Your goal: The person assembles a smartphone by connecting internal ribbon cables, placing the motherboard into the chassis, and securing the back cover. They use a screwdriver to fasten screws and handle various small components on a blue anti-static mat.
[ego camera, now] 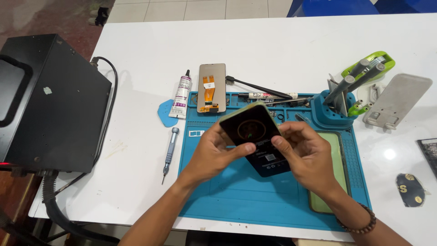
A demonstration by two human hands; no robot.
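**A:** What do the hands have hold of?

**B:** Both are closed on an opened smartphone with a pale green frame and dark exposed insides [255, 136], lifted just above the middle of the blue silicone work mat [236, 196]. The left hand [214, 152] cups its left edge with the thumb laid across the dark face; the right hand [306, 157] pinches the right edge, fingers curled behind. Tilted up like that, the inside faces the person, which I take to be for a close look.

**A:** And the loose parts?

**B:** A detached phone screen with an orange flex cable [211, 87] lies face down at the mat's far edge, kept flat and out of the way. Left of it lies a white glue tube with a black nozzle [181, 95], partly on a blue triangular plastic pick [165, 115].

**A:** Tools?

**B:** A slim grey metal screwdriver [169, 152] rests on the white table [273, 45], just left of the mat, within the left hand's reach. A blue tool stand holding grey and green handles [339, 102] sits at the far right corner. A pale green phone back cover [336, 173] lies on the mat under the right wrist.
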